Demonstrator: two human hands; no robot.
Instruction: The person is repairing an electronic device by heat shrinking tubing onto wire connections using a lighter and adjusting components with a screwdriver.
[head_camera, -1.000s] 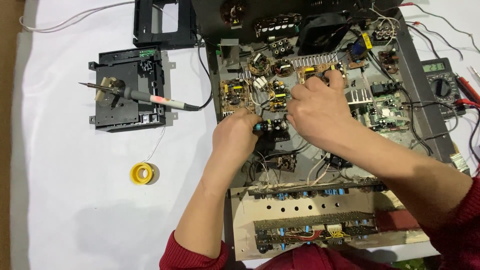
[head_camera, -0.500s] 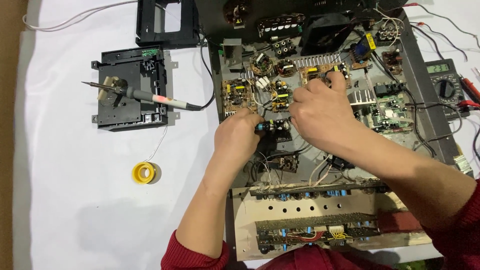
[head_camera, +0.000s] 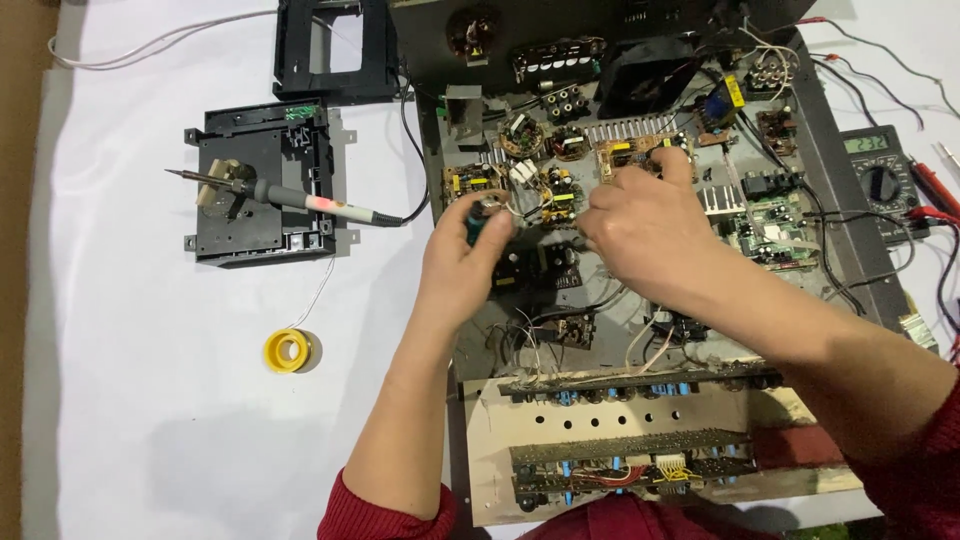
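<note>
Fingers (head_camera: 500, 225) probe chassis (head_camera: 830, 190) on white tablecloth (head_camera: 150, 400).

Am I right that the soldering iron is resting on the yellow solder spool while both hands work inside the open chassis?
Not quite: the head view shows the soldering iron resting on the black drive unit; the yellow solder spool lies apart, below it. Both hands, left and right, are inside the chassis.

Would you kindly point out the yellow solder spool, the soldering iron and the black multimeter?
Yellow solder spool (head_camera: 287, 351), head view: on its round rim.
Soldering iron (head_camera: 300, 200), head view: on its dark handle.
Black multimeter (head_camera: 881, 183), head view: on its dial.
</note>
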